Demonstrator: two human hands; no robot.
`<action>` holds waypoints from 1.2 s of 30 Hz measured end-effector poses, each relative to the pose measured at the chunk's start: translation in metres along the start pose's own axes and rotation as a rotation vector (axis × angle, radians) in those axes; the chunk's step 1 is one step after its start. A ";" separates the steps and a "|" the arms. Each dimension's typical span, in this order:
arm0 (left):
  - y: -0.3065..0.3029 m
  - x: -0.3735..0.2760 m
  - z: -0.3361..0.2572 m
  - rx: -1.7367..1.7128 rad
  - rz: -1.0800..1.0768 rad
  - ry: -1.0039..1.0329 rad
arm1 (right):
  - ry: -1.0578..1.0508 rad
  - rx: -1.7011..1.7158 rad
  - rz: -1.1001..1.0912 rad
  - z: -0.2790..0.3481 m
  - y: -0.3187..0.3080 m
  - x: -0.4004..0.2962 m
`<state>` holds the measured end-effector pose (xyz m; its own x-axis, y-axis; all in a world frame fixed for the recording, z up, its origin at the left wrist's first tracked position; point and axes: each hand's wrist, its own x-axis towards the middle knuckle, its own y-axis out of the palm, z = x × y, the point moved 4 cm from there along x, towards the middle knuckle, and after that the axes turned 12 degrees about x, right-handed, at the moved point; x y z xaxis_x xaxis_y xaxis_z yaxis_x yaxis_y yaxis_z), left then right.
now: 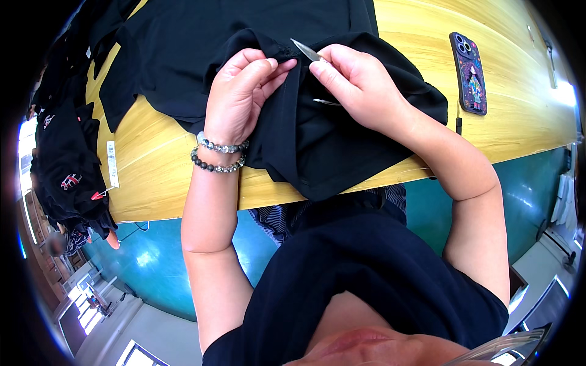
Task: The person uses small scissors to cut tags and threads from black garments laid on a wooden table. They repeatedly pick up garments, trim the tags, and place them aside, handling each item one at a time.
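Observation:
Black fabric, part of a garment [334, 146], lies spread over the yellow wood-grain table and hangs slightly over its front edge. My left hand [242, 91], with two beaded bracelets at the wrist, pinches a folded seam of the garment between thumb and fingers. Just to the right, my right hand [357, 82] holds a small pointed metal tool [304, 49], probably thread snips, its tip up and to the left near the seam. A second thin metal part shows below that hand; the rest of the tool is hidden in the palm.
A phone in a decorated case [470, 73] lies at the right on the table [512, 123], with a short dark strap beside it. Dark garments with red and white embroidery [68, 183] are heaped at the left edge, a white tag [112, 164] beside them.

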<state>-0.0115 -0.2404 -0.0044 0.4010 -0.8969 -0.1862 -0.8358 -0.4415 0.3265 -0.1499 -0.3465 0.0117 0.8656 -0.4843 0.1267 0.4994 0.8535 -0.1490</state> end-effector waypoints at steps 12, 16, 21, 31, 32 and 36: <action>-0.001 0.000 0.001 -0.025 0.022 0.006 | 0.012 -0.014 0.053 0.002 0.001 -0.001; 0.000 -0.001 0.000 -0.015 0.022 0.010 | 0.020 -0.012 0.063 0.001 0.002 -0.001; 0.000 -0.001 0.000 -0.005 0.022 0.011 | 0.018 -0.040 0.059 0.002 0.002 -0.001; -0.002 -0.001 0.001 -0.022 0.007 -0.003 | 0.001 -0.030 0.014 0.002 -0.001 -0.001; -0.002 -0.001 0.001 -0.028 0.003 -0.004 | 0.002 -0.034 0.017 0.002 -0.001 -0.001; -0.002 -0.001 0.000 -0.017 -0.013 -0.006 | 0.009 -0.040 0.024 0.002 0.000 -0.002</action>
<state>-0.0107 -0.2390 -0.0052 0.4096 -0.8911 -0.1956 -0.8240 -0.4534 0.3399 -0.1515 -0.3455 0.0139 0.8774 -0.4660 0.1140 0.4797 0.8564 -0.1911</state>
